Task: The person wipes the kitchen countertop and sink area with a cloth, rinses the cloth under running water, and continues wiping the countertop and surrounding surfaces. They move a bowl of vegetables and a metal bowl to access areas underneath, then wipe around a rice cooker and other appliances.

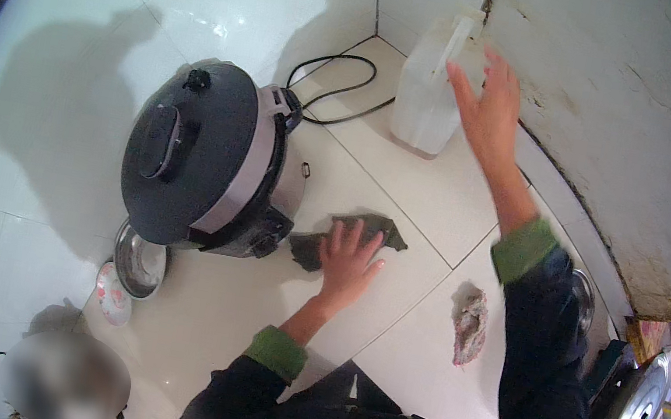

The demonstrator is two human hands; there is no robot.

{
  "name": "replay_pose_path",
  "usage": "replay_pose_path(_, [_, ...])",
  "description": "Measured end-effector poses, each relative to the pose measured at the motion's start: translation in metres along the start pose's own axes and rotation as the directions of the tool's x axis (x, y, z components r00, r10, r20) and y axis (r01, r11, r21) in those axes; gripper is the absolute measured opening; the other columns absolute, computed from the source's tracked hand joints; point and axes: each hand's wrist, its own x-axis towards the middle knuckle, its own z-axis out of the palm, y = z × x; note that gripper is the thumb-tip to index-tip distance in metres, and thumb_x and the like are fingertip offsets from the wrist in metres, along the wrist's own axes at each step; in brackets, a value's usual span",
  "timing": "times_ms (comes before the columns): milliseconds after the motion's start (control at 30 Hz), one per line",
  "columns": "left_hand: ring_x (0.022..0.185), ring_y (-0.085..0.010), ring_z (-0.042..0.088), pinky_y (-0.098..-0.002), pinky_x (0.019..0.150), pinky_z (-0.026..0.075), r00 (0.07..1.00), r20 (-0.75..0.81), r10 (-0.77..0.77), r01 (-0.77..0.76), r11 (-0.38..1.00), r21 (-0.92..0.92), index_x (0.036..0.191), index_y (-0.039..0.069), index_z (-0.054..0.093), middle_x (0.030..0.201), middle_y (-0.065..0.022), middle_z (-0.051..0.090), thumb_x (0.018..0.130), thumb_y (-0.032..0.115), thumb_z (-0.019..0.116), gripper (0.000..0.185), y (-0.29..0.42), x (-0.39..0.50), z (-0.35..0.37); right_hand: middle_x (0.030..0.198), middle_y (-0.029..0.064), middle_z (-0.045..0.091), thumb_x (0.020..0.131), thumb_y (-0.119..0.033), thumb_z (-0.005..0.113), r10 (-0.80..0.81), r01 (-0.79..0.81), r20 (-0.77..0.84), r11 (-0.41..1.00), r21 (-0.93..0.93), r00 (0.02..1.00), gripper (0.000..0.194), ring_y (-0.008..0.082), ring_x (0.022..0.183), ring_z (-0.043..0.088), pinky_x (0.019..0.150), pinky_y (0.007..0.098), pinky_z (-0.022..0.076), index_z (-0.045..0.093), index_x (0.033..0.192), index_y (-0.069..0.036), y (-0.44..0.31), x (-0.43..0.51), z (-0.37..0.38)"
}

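Observation:
My left hand (349,265) lies on a dark cloth (383,225), fingers spread over it, palm down on the pale tiled surface. The cloth reaches left toward the base of an electric pressure cooker (206,148) with a black lid and a handle on top. Farther up, my right hand (492,109) is raised beside a translucent white plastic jug (423,101), thumb and fingers apart. Its thumb overlaps the jug's side in the view; whether it touches I cannot tell. A crumpled greyish-pink rag (470,328) lies between my forearms, nearer the right one.
A black power cord (352,89) loops behind the cooker in the corner. At the left stand a steel bowl (140,263) and a floral-patterned dish (113,299). A stained white wall (592,106) bounds the right side. A large metal lid (634,413) stands at lower right.

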Motion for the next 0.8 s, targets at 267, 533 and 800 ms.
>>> replay_pose_path(267, [0.142, -0.0366, 0.039, -0.0568, 0.112, 0.033, 0.993, -0.103, 0.065, -0.083, 0.979, -0.187, 0.147, 0.024, 0.054, 0.157, -0.014, 0.04, 0.096, 0.023, 0.066, 0.052, -0.016, -0.019, -0.014, 0.102, 0.0229, 0.071, 0.081, -0.025, 0.071, 0.232, -0.2, 0.194, 0.964, -0.174, 0.953, 0.067, 0.0351, 0.092, 0.071, 0.086, 0.0426, 0.0556, 0.053, 0.143, -0.007, 0.023, 0.069, 0.032])
replay_pose_path(533, [0.143, -0.0364, 0.038, -0.0564, 0.115, 0.031, 0.986, -0.122, 0.111, -0.12, 0.991, -0.062, 0.147, 0.023, 0.054, 0.161, -0.0139, 0.036, 0.092, 0.025, 0.069, 0.057, -0.003, 0.028, 0.003, 0.105, 0.0149, 0.07, 0.094, -0.029, 0.068, 0.394, -0.294, 0.23, 0.88, -0.373, 0.89, 0.052, 0.0246, 0.091, 0.066, 0.083, 0.0407, 0.0537, 0.057, 0.145, -0.024, 0.075, 0.024, -0.1])
replay_pose_path(800, [0.118, -0.0388, 0.055, -0.0523, 0.099, 0.044, 0.984, -0.153, 0.095, -0.125, 0.97, -0.207, 0.125, 0.01, 0.067, 0.133, -0.0166, 0.06, 0.092, 0.019, 0.067, 0.035, -0.006, 0.117, -0.001, 0.114, 0.014, 0.068, 0.096, -0.023, 0.068, 0.248, -0.132, 0.176, 0.858, -0.496, 0.953, 0.05, 0.0291, 0.104, 0.062, 0.095, 0.0414, 0.0496, 0.058, 0.144, -0.023, 0.09, -0.016, -0.167])
